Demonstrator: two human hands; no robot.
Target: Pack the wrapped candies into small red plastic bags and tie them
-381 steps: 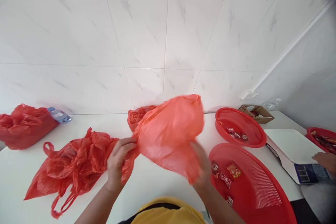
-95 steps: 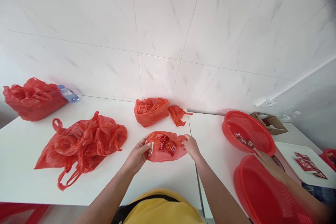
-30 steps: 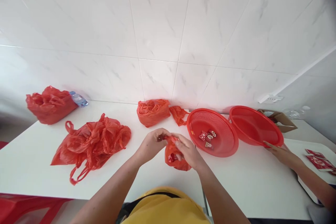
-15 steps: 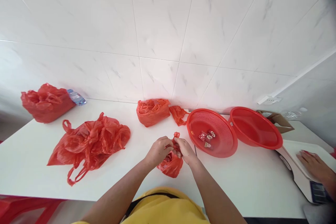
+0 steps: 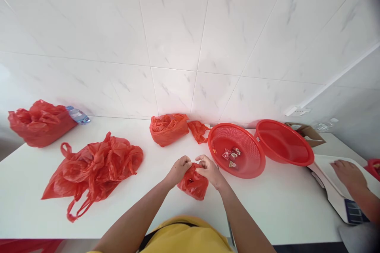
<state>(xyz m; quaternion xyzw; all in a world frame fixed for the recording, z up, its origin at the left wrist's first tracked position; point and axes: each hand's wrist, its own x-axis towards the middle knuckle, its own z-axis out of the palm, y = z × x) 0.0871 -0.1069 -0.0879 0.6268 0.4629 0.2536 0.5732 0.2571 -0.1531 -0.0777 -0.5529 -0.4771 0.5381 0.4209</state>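
A small red plastic bag (image 5: 194,186) with contents inside sits on the table in front of me, its top gathered. My left hand (image 5: 180,170) pinches the upper left edge of this bag between thumb and fingers. On the other side, my right hand (image 5: 208,170) has its thumb and forefinger apart at the bag's top, the thumb close to or touching the plastic. What the bag contains is mostly hidden by the red film.
A red perforated basket (image 5: 247,166) holds several small wrapped packets (image 5: 233,155). Beside it are a red basin (image 5: 285,146), a cardboard box (image 5: 310,133) and a white scale (image 5: 323,166) under another person's hand (image 5: 348,172). Red bags (image 5: 101,166) lie left, near a plastic bottle (image 5: 78,115).
My hands have moved apart from the bag's twisted top, and the right fingers have spread. The bag's opening is now gathered over its contents. The other person's hand has shifted on the scale.
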